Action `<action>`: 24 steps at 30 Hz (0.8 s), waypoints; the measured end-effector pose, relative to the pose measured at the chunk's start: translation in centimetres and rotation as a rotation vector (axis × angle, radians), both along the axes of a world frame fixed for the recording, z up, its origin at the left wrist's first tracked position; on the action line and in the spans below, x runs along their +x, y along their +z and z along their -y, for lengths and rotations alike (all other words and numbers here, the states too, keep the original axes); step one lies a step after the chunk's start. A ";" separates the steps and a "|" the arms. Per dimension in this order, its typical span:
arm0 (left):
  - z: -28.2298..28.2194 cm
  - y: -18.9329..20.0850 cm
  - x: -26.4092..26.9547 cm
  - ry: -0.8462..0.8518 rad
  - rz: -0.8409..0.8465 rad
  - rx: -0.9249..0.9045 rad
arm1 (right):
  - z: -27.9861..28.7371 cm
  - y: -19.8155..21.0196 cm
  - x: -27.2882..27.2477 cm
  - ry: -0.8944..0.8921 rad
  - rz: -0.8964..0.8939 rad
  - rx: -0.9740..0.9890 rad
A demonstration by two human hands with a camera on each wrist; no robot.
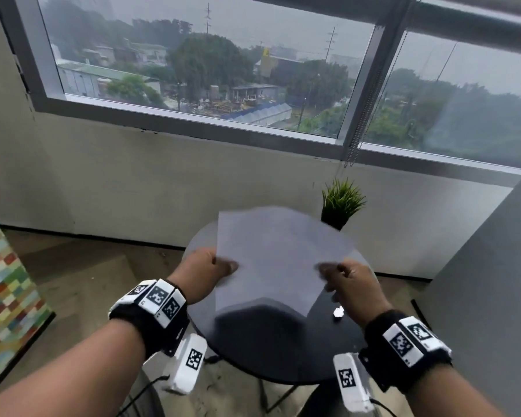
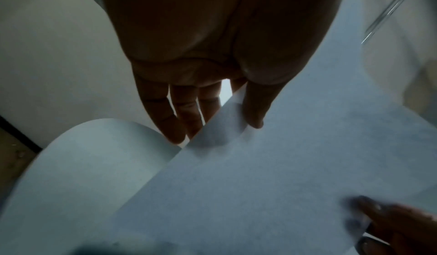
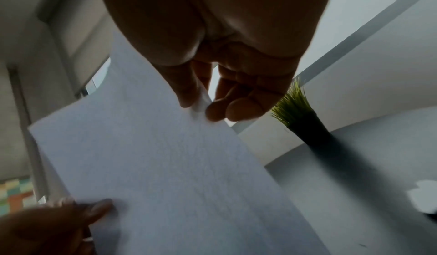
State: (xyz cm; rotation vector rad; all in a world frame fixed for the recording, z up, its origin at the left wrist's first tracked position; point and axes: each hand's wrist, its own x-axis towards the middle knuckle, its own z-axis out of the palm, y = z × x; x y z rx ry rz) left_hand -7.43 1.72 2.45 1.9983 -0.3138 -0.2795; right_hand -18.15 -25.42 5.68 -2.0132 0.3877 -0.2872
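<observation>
A white sheet of paper (image 1: 277, 257) hangs in the air above a small round black table (image 1: 283, 350), held by both hands. My left hand (image 1: 206, 270) pinches its left edge, thumb on top and fingers beneath, as the left wrist view shows on the paper (image 2: 260, 175). My right hand (image 1: 348, 281) pinches the right edge; in the right wrist view its thumb and fingertips (image 3: 216, 112) clamp the paper (image 3: 153, 156). The sheet is blurred and tilted.
A small potted grass plant (image 1: 342, 204) stands at the table's far right rim. A crumpled white scrap (image 1: 339, 312) lies on the table near my right wrist. A wide window (image 1: 208, 64) fills the wall ahead. A multicoloured panel (image 1: 3, 290) stands at the left.
</observation>
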 end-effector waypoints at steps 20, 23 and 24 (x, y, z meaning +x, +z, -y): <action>5.3 -1.4 0.6 -0.210 0.462 0.423 | 2.7 -4.2 7.8 -0.135 -0.071 0.505; 7.0 -3.4 1.6 -0.379 0.383 0.764 | 1.4 -6.2 8.4 -0.134 -0.067 0.683; 7.3 -3.8 2.1 -0.392 0.368 0.839 | 1.2 -6.7 8.6 -0.127 -0.071 0.726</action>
